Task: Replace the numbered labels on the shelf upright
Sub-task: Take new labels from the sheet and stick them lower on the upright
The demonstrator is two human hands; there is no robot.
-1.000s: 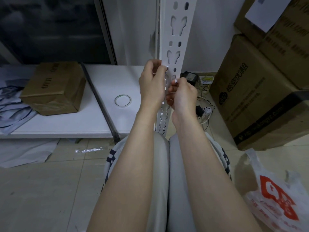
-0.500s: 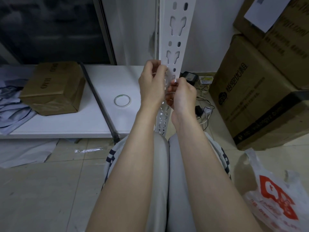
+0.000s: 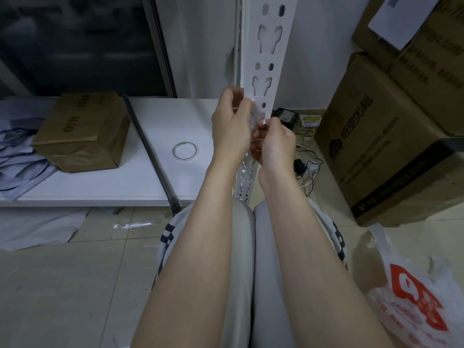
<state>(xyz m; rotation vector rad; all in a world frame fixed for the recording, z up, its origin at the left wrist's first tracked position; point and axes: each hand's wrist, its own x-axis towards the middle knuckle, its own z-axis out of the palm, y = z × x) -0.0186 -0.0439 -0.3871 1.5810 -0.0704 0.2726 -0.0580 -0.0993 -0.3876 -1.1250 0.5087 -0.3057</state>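
Against shelf upright (image 3: 282, 74) edge | left hand (image 3: 232, 126), right hand (image 3: 275, 143) pinch clear strip (image 3: 254, 116)

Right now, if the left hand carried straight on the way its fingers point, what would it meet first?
The left hand, pinching a clear film strip with the right hand, points up and away. First in line is the white slotted metal shelf upright, right at its fingertips, though depth is unclear.
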